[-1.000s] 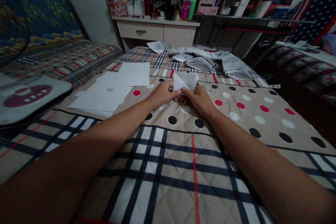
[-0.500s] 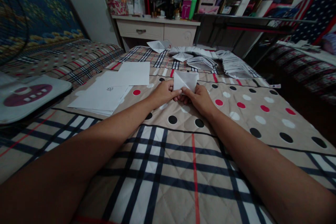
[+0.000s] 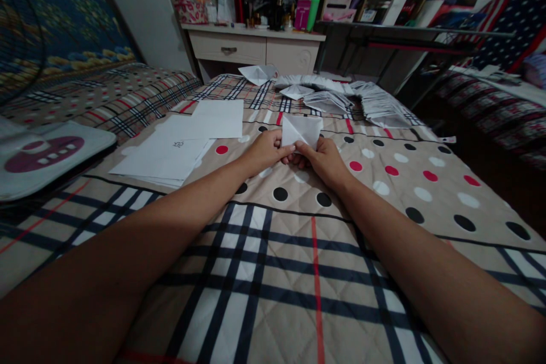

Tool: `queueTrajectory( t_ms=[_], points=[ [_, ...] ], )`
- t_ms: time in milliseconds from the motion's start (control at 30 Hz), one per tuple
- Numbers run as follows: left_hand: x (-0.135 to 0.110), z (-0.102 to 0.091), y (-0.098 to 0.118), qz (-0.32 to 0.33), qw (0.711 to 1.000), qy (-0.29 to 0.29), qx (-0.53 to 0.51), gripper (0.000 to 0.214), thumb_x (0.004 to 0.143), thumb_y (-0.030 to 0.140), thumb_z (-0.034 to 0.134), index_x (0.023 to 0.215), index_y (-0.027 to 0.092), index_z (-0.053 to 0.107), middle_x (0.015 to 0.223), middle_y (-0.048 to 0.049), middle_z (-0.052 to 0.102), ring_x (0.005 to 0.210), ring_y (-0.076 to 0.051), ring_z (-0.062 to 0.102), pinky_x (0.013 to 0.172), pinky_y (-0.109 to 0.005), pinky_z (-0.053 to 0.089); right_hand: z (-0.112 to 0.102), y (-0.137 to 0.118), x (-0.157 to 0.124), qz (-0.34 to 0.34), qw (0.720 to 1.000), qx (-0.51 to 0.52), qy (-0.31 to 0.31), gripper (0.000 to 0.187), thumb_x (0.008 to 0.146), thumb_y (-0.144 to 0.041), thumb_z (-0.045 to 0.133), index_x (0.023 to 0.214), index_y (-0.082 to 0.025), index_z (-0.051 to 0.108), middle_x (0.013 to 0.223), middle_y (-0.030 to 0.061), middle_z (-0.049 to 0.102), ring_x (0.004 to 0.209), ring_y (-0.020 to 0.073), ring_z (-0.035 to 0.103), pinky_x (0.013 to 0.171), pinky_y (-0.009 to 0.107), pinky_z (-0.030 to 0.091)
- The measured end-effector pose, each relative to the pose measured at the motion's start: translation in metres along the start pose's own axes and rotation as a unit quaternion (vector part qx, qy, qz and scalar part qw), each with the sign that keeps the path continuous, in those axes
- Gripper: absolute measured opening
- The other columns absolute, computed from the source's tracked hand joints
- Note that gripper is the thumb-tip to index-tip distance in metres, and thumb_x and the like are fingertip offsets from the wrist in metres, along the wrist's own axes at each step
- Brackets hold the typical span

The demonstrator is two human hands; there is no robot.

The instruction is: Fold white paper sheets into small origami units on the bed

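Observation:
A small folded white paper piece [image 3: 301,130] stands up between my two hands over the dotted part of the quilt. My left hand [image 3: 265,151] pinches its lower left edge with thumb and fingers closed. My right hand [image 3: 324,160] grips the lower right side, fingers curled on it. Both forearms stretch out across the checked quilt [image 3: 273,273] toward it.
Flat white sheets [image 3: 170,151] lie to the left of my hands. Several folded paper pieces [image 3: 341,99] are spread in a row at the far end of the bed. A fan base [image 3: 38,156] sits at the left. A dresser [image 3: 251,48] and shelves stand beyond.

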State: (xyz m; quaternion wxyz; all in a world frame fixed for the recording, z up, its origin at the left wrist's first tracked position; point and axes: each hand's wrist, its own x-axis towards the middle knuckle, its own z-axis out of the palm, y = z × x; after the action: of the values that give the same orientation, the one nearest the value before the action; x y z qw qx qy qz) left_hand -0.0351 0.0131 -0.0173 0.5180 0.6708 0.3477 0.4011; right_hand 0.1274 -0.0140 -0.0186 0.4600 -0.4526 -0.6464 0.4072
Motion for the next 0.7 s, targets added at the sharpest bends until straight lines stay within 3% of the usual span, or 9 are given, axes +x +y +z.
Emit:
queueTrajectory(
  t_ms=[700],
  points=[
    [0.0013,-0.0008,-0.0023,0.001,1.000,-0.002,0.007,0.005,0.083,0.007,0.064,0.085,0.009,0.061,0.063,0.0003,0.064,0.052,-0.007,0.060,0.052,-0.017,0.049,-0.0006,0.0011,-0.0005,-0.005,1.000,0.008,-0.001,0.039,0.085,-0.050,0.065,0.070,-0.013,0.065,0.064,0.0055,0.067,0.050,0.0115,0.057,0.047,0.022,0.045]
  ],
)
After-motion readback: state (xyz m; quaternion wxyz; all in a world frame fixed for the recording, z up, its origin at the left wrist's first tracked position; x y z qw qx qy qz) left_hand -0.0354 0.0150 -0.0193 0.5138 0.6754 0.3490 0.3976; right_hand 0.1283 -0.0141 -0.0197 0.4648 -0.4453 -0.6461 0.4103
